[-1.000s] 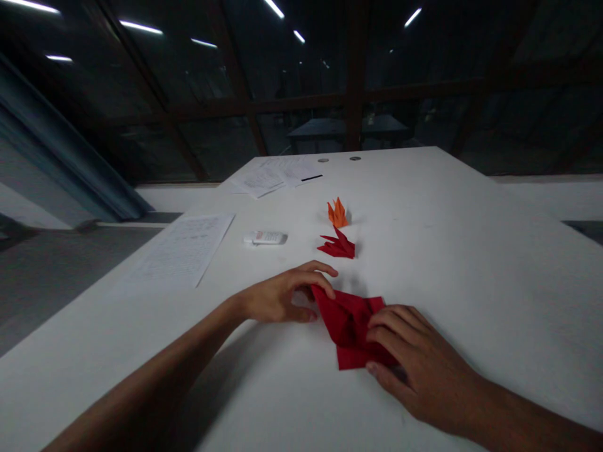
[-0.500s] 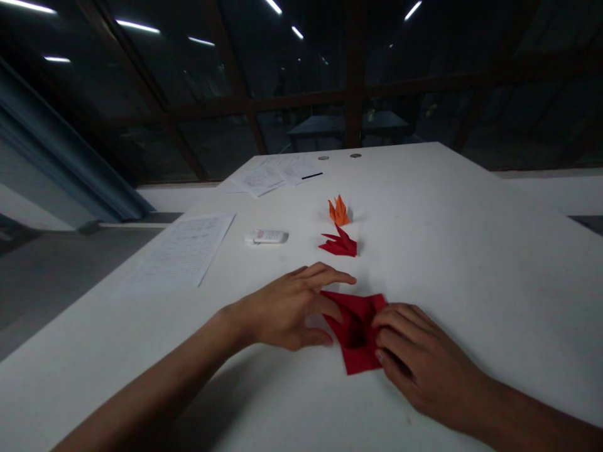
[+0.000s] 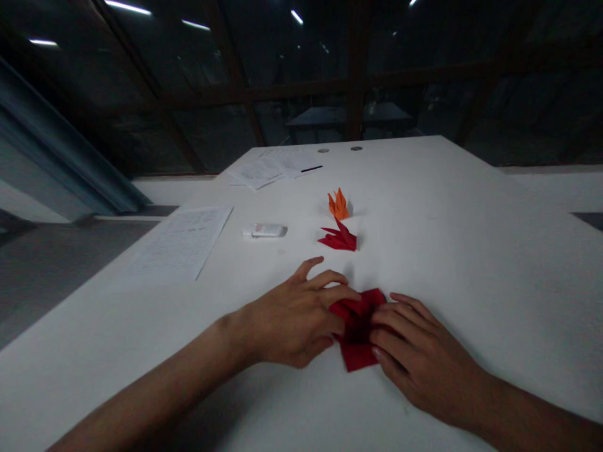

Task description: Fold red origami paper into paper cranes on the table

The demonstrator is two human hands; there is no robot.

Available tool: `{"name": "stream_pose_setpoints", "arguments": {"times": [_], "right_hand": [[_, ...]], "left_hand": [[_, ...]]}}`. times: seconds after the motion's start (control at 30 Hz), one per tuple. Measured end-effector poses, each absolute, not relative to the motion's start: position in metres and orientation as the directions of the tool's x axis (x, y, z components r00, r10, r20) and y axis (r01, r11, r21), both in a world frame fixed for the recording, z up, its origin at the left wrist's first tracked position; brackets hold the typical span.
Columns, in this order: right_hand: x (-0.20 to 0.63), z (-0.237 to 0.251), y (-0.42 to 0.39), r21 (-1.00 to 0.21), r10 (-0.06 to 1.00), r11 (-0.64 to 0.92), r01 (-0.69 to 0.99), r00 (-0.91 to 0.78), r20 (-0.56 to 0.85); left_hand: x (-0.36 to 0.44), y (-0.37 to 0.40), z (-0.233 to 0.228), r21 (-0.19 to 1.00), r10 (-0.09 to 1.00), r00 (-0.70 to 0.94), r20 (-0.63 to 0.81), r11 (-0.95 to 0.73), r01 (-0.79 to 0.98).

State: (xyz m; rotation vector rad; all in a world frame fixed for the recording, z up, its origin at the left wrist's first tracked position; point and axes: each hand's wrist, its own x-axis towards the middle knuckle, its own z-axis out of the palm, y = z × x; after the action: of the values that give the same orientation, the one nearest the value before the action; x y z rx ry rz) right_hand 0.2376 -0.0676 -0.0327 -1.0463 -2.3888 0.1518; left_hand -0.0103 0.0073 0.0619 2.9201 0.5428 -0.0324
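A sheet of red origami paper (image 3: 360, 356), partly folded with its flaps raised around a dark middle, lies on the table before me. At its left edge, my left hand (image 3: 301, 317) has the thumb and index finger on the paper, with the other fingers spread above it. My right hand (image 3: 414, 345) grips the right side, its fingers bent over the edge and hiding part of it. Just beyond stands a folded red paper crane (image 3: 342, 238). Behind that is an orange paper crane (image 3: 338, 204).
A white bottle (image 3: 265, 230) lies on its side to the left of the cranes. Printed sheets (image 3: 183, 242) rest along the left of the white table (image 3: 471, 251), with more papers (image 3: 261, 171) and a black pen (image 3: 311, 168) at the back.
My left hand has come in over the paper's left side, and its left corner is now drawn inward or covered. The right hand stays about where it was. The view has tilted slightly downward.
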Motion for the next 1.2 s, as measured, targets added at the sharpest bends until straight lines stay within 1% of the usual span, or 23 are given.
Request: {"name": "stream_pose_setpoints", "arguments": {"times": [0.17, 0.37, 0.43, 0.6, 0.73, 0.83, 0.97, 1.07, 1.13, 1.2], "right_hand": [[0.234, -0.038, -0.069, -0.26, 0.676, 0.723, 0.64, -0.578, 0.457], [0.233, -0.032, -0.067, -0.298, 0.7, 0.704, 0.645, -0.558, 0.445], [0.234, -0.031, -0.066, -0.305, 0.694, 0.709, 0.635, -0.555, 0.458], [0.236, -0.032, -0.063, -0.364, 0.714, 0.694, 0.621, -0.528, 0.46], [0.238, -0.031, -0.062, -0.346, 0.716, 0.692, 0.634, -0.542, 0.441], [0.238, -0.029, -0.062, -0.373, 0.742, 0.668, 0.644, -0.54, 0.398], [0.237, -0.027, -0.062, -0.404, 0.763, 0.646, 0.647, -0.532, 0.368], [0.238, -0.027, -0.062, -0.436, 0.773, 0.635, 0.638, -0.524, 0.358], [0.24, -0.028, -0.061, -0.46, 0.798, 0.602, 0.653, -0.476, 0.37], [0.242, -0.029, -0.058, -0.477, 0.844, 0.53, 0.701, -0.379, 0.381]], "left_hand": [[-0.012, 0.008, 0.058, 0.132, 0.386, 0.921, -0.043, -0.912, 0.388], [-0.011, 0.014, 0.052, 0.101, 0.464, 0.885, 0.038, -0.883, 0.458], [-0.01, 0.017, 0.051, 0.119, 0.478, 0.877, 0.045, -0.875, 0.47], [-0.01, 0.022, 0.043, 0.17, 0.523, 0.852, 0.001, -0.84, 0.516], [-0.012, 0.025, 0.035, 0.191, 0.488, 0.873, -0.017, -0.855, 0.482], [-0.012, 0.026, 0.034, 0.187, 0.446, 0.895, -0.018, -0.878, 0.441], [-0.006, 0.018, 0.029, 0.173, 0.415, 0.907, 0.064, -0.9, 0.4], [0.0, 0.012, 0.02, 0.2, 0.397, 0.911, 0.109, -0.907, 0.371], [0.001, 0.01, 0.015, 0.234, 0.399, 0.911, 0.104, -0.9, 0.367], [0.001, 0.009, 0.01, 0.268, 0.416, 0.904, 0.098, -0.886, 0.379]]}}
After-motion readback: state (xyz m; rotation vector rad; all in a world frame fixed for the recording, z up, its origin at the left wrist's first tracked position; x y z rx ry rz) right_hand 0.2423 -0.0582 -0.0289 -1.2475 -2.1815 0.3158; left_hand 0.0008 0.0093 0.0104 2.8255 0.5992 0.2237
